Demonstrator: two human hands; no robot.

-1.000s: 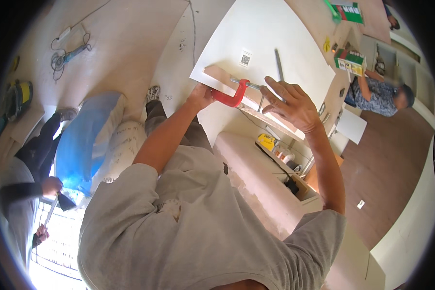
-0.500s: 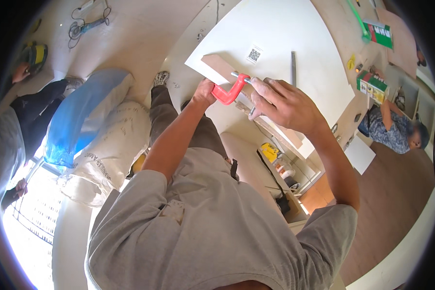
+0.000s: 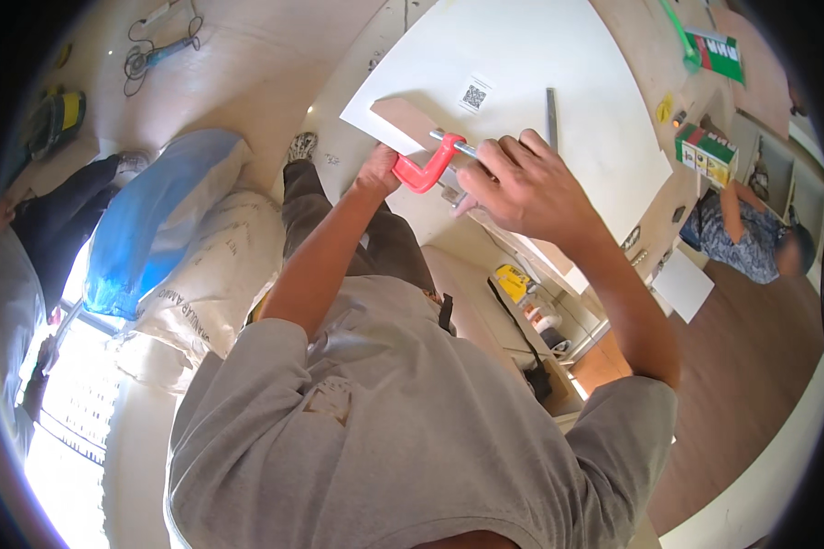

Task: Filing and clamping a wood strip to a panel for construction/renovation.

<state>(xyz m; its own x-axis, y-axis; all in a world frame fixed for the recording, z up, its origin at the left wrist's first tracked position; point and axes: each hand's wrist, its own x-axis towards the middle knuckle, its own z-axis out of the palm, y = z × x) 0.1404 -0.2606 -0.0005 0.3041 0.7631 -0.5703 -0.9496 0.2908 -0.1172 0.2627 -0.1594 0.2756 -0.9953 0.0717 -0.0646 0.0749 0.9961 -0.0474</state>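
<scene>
A red G-clamp [image 3: 420, 175] with a metal screw sits at the near edge of a large white board [image 3: 522, 64]. My left hand [image 3: 378, 171] is closed round the clamp's left end; part of its grip is hidden. At the other end, the fingers of my right hand [image 3: 522, 188] are curled at the metal screw, with the thumb lower down. A brown wooden strip [image 3: 406, 121] lies on the board beside the clamp. Farther right on the board are a printed label [image 3: 474, 95] and a grey metal bar [image 3: 551, 117].
Blue and white sacks [image 3: 215, 261] stand at my left, near a person in dark trousers [image 3: 75, 197]. A corded power tool [image 3: 160, 57] lies on the floor. Below the board is an open cabinet [image 3: 513, 334] holding a yellow item. Another person [image 3: 737, 233] is at the right by a box [image 3: 707, 154].
The clamp and both hands have shifted slightly left in view. My right hand has turned at the screw, its fingers more curled. The person at far left has moved.
</scene>
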